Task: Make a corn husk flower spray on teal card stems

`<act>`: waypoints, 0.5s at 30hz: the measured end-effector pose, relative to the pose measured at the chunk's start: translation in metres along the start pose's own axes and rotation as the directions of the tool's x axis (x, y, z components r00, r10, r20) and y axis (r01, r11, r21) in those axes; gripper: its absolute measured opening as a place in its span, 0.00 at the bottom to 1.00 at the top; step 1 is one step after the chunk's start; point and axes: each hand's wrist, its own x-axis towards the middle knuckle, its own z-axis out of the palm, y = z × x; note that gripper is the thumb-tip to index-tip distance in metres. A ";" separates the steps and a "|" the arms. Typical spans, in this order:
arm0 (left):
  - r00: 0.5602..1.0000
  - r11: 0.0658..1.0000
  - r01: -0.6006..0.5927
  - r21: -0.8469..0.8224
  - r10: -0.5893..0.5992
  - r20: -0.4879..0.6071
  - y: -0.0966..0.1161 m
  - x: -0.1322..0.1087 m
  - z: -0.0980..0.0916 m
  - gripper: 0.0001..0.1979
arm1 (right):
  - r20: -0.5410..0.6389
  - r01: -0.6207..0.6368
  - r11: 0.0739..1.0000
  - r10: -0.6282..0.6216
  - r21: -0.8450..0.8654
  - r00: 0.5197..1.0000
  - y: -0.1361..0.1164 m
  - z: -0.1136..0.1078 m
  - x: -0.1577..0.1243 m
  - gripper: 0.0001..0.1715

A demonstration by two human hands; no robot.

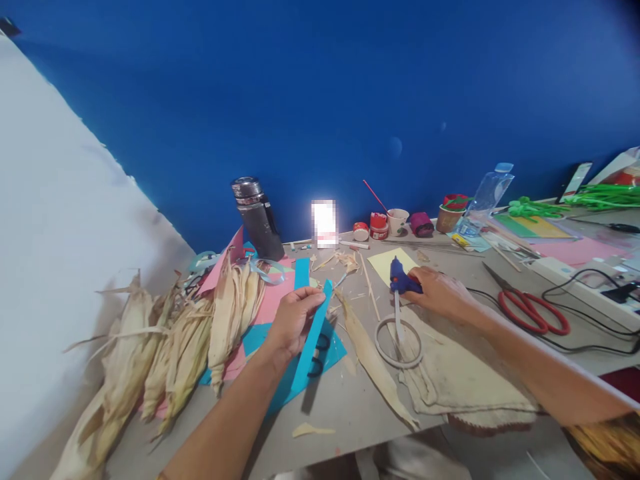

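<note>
Landmark: the grey ring (399, 341), lying partly on the folded cloth (457, 367).

Left hand (295, 317), left of the ring: thumb and fingers pinch a blue strip (315, 333) near its far end. Strip's long axis runs from the pinch back toward the wearer, far end leaning slightly right.

Right hand (435, 293), beyond the ring and a little right: fingers closed round the handle of a blue glue gun (400, 277). Nozzle points away, toward the wall; handle extends right. A pale stick (398, 313) trails from its rear to the ring.

Single husk (373, 360) just left of the ring; husk bundles (170, 333) well left; red-handled scissors (530, 310) to its right, tips pointing away.

Writing: dark rounded marks on the blue sheet (330, 360) left of the ring, partly covered, reading uncertain. Labels on the red jar (379, 230) and clear bottle (487, 197), both beyond the ring, too small to read.
</note>
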 end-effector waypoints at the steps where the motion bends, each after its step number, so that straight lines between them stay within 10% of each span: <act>1: 1.000 1.000 0.018 -0.023 -0.018 0.016 0.001 0.000 0.000 0.15 | 0.007 -0.006 1.000 0.006 -0.010 1.000 0.003 0.002 0.002 0.21; 9: 0.971 0.963 -0.021 -0.270 0.084 0.223 0.023 -0.005 -0.006 0.14 | 0.070 0.069 0.995 -0.064 -0.065 0.996 0.015 0.002 0.008 0.23; 15: 0.990 0.980 -0.142 -0.139 0.139 -0.028 0.015 0.006 -0.012 0.14 | 0.038 0.144 0.981 -0.151 0.133 0.988 -0.054 -0.021 0.002 0.13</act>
